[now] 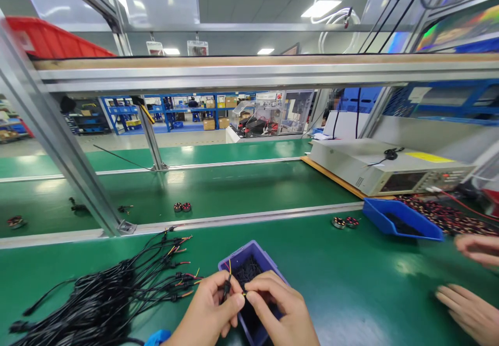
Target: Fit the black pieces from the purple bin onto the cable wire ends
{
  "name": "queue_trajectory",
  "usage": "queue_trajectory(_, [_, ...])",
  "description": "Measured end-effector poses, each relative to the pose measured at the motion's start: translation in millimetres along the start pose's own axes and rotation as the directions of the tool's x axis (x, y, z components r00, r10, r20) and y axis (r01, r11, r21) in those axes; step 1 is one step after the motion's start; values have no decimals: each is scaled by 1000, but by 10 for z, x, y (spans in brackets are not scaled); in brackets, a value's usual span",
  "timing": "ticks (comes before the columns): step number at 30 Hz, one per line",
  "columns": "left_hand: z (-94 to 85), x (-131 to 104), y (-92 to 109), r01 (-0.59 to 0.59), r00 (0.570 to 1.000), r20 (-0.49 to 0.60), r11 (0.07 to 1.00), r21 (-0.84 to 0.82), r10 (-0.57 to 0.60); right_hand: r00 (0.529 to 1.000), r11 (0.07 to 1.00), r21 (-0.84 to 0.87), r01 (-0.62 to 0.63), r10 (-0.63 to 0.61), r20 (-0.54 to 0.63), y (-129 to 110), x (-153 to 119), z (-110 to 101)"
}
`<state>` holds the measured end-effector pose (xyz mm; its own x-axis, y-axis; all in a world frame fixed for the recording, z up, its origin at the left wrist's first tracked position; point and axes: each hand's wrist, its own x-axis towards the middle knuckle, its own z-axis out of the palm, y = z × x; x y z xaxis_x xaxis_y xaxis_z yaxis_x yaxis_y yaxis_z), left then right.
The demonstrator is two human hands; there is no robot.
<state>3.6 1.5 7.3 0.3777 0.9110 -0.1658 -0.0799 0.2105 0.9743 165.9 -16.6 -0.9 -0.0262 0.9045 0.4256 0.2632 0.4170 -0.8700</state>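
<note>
My left hand (218, 304) is closed around a black cable end (226, 288), whose thin red and yellow wires stick up above the fingers. Beside it, my right hand (275, 302) pinches something small and dark at the left fingertips; its shape is mostly hidden. Both hands are over a purple bin (255, 247) that holds many small black pieces (249, 269). To the left lies a large bundle of black cables (97, 299) with bare coloured wire ends pointing right.
A blue tray (403, 220) with dark pieces stands at the right, by a pile of small motors (448, 215) and a grey instrument (390, 164). Another person's hands (471, 309) are at the right edge. A metal post (66, 122) rises at the left.
</note>
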Motion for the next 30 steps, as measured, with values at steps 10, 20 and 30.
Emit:
queue_trajectory(10, [9,37,-63,-43,999,-32,993,-112,40,970,966,84,-243,242,22,72,-31,58])
queue_trajectory(20, [-40,86,-159,-38,999,-8,986,-163,37,920,878,277,-390,358,161,112,-25,57])
queue_trajectory(30, [-62,66,0,-12,1000,0,996,-92,12,983,993,-40,-110,115,144,-8,53,-75])
